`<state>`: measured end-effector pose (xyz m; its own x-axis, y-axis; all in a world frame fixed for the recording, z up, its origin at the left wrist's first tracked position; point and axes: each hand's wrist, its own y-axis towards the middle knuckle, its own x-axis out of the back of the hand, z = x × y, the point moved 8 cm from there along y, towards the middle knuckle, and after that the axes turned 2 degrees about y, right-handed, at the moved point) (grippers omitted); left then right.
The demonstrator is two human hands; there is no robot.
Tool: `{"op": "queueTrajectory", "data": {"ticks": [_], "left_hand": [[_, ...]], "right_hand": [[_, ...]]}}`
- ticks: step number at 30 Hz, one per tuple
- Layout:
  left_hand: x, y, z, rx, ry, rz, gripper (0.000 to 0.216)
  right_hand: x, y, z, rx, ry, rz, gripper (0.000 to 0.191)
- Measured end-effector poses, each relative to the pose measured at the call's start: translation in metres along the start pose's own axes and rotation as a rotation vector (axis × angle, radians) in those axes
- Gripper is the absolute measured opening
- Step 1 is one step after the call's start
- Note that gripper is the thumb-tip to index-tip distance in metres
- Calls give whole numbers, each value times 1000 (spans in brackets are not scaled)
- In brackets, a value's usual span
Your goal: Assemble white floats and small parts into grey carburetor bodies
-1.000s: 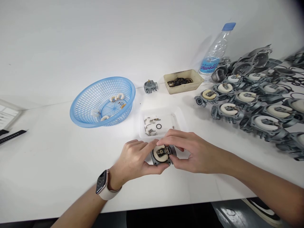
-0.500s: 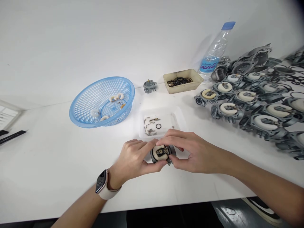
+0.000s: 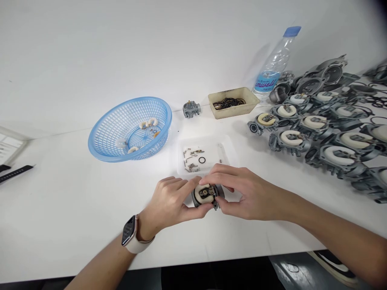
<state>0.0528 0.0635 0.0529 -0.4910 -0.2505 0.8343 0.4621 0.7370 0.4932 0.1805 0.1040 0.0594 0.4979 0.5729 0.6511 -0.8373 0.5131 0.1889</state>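
A grey carburetor body (image 3: 205,196) with a cream float on top rests on the white table near the front edge. My left hand (image 3: 169,203) grips its left side with thumb and fingers; a watch is on that wrist. My right hand (image 3: 246,194) holds its right side, fingers curled over the top of the float and thumb below. Just behind it lies a clear shallow tray (image 3: 225,150) with several small metal pins and a black O-ring (image 3: 202,160).
A blue plastic basket (image 3: 105,137) with cream floats stands at left. Behind are a lone carburetor (image 3: 191,109), a beige tray of black rings (image 3: 250,100) and a water bottle (image 3: 273,66). Many carburetors (image 3: 326,129) crowd the right side. A black strap (image 3: 16,173) lies far left.
The carburetor has tilted slightly between my hands; my fingers shifted a little on the float. Nothing else moved.
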Motion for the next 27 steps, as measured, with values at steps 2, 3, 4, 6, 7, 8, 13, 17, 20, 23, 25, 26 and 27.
{"op": "queueTrajectory", "data": {"ticks": [2, 3, 4, 6, 7, 8, 13, 17, 20, 23, 25, 26, 27], "left_hand": [[0, -1, 0, 0, -7, -2, 39], [0, -1, 0, 1, -6, -2, 40], [0, -1, 0, 1, -3, 0, 40], [-1, 0, 0, 1, 2, 3, 41], [-1, 0, 0, 1, 1, 4, 42], [-1, 0, 0, 1, -2, 2, 43], [-1, 0, 0, 2, -2, -9, 42], [-1, 0, 0, 8, -1, -1, 39], [-1, 0, 0, 4, -2, 1, 39], [0, 1, 0, -3, -10, -6, 40], [0, 0, 0, -1, -12, -6, 41], [0, 0, 0, 1, -12, -7, 42], [0, -1, 0, 5, -12, -10, 43]], "right_hand": [[0, 0, 0, 4, 0, -6, 48], [0, 0, 1, 7, 1, -6, 47], [0, 0, 1, 4, 2, -4, 47], [0, 0, 1, -5, 1, 1, 47], [0, 0, 1, -7, 0, 1, 47], [1, 0, 2, -6, 1, 0, 47], [2, -1, 2, 4, 5, -10, 46], [1, -1, 2, 9, 5, -7, 47], [0, 0, 1, 7, 14, -1, 48], [0, 0, 0, 1, 6, -5, 48], [0, 0, 0, 1, 4, -8, 48], [0, 0, 0, 1, 6, -9, 47], [1, 0, 0, 2, 8, -10, 47]]}}
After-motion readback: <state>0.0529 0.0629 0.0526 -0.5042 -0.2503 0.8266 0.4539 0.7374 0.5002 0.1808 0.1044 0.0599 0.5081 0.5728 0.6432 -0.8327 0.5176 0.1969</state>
